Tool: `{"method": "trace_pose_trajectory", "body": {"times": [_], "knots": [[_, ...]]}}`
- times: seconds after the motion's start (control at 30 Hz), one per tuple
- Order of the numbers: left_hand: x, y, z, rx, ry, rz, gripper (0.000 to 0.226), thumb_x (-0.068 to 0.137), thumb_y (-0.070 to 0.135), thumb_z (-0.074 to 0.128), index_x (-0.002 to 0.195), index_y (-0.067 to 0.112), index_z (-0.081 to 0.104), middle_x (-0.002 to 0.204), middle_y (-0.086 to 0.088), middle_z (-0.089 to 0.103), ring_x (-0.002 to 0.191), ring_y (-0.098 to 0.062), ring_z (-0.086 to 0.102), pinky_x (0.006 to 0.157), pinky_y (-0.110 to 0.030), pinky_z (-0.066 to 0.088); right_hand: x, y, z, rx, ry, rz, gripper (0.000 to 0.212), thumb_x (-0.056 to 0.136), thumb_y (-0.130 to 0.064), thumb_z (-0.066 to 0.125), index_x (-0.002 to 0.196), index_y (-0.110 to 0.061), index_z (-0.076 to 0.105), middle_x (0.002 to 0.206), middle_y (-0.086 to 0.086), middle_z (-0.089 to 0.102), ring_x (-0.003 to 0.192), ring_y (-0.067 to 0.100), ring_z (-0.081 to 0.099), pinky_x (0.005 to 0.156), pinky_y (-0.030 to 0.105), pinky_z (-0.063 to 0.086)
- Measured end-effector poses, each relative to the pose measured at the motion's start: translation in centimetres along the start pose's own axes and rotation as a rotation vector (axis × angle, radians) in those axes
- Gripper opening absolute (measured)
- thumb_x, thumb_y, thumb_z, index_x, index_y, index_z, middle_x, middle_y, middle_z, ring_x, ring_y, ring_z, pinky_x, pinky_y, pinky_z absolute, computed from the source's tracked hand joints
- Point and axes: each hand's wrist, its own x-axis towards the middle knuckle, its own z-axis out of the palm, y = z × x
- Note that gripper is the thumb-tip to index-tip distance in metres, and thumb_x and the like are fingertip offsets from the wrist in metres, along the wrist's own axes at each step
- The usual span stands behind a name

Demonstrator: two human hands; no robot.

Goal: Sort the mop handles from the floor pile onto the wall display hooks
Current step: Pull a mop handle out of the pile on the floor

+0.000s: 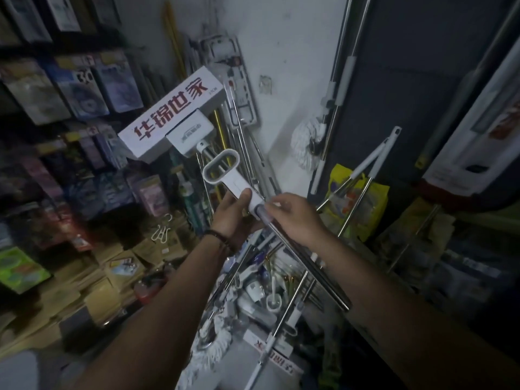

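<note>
The left hand grips the white end of the mop handle; the right hand pinches it just beside. It looks light, stiff and long. Its shiny part may slip, so hold the white.

White red-lettered box, yellow bag, shelved packets, cardboard boxes

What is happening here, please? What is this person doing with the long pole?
A person holds one mop handle up, just below a white sign with red characters. The left hand grips its white plastic end. The right hand holds the joint where the metal pole begins. More handles lie in the floor pile below. This one hangs on no hook yet.
</note>
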Motion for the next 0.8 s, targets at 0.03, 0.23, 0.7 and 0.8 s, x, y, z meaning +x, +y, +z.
{"method": "trace_pose_trajectory", "body": {"times": [0.03,0.23,0.7,0.8], "knots": [[0.3,0.5,0.9,0.024,-0.017,0.022,0.029,0.103,0.025,0.063,0.129,0.013,0.058,0.100,-0.012,0.075,0.081,-0.029,0.076,0.072,-0.048,0.061,1.3,-0.7,-0.6,0.024,0.011,-0.017,0.062,0.080,-0.074,0.061,0.114,-0.024,0.075,0.110,-0.002,0.079,0.101,0.019,0.074,0.093,0.043,0.060],[2.3,3.7,5.8,0.170,-0.136,0.164,0.022,0.106,0.024,0.057,0.123,0.012,0.063,0.081,-0.028,0.071,0.074,-0.039,0.064,0.080,-0.064,0.047,7.3,-3.9,-5.9,-0.068,0.038,-0.161,0.079,0.076,-0.080,0.062,0.135,-0.030,0.069,0.114,-0.005,0.079,0.101,0.010,0.072,0.077,0.023,0.050],[7.1,10.1,19.7,0.440,-0.256,0.406,0.026,0.100,0.029,0.066,0.126,0.028,0.068,0.119,-0.016,0.071,0.094,-0.037,0.073,0.071,-0.051,0.063,13.4,-8.2,-20.8,0.153,0.140,-0.322,0.011,0.090,-0.034,0.081,0.097,-0.024,0.079,0.088,-0.006,0.080,0.081,0.004,0.076,0.069,0.029,0.058],[7.9,10.6,22.7,0.425,-0.264,0.453,0.029,0.100,0.025,0.068,0.128,0.031,0.066,0.121,-0.011,0.072,0.100,-0.028,0.075,0.072,-0.044,0.062,13.5,-8.4,-23.4,0.152,0.197,-0.309,0.017,0.092,-0.031,0.079,0.101,-0.016,0.077,0.095,0.000,0.078,0.091,0.014,0.074,0.082,0.042,0.063]]}}
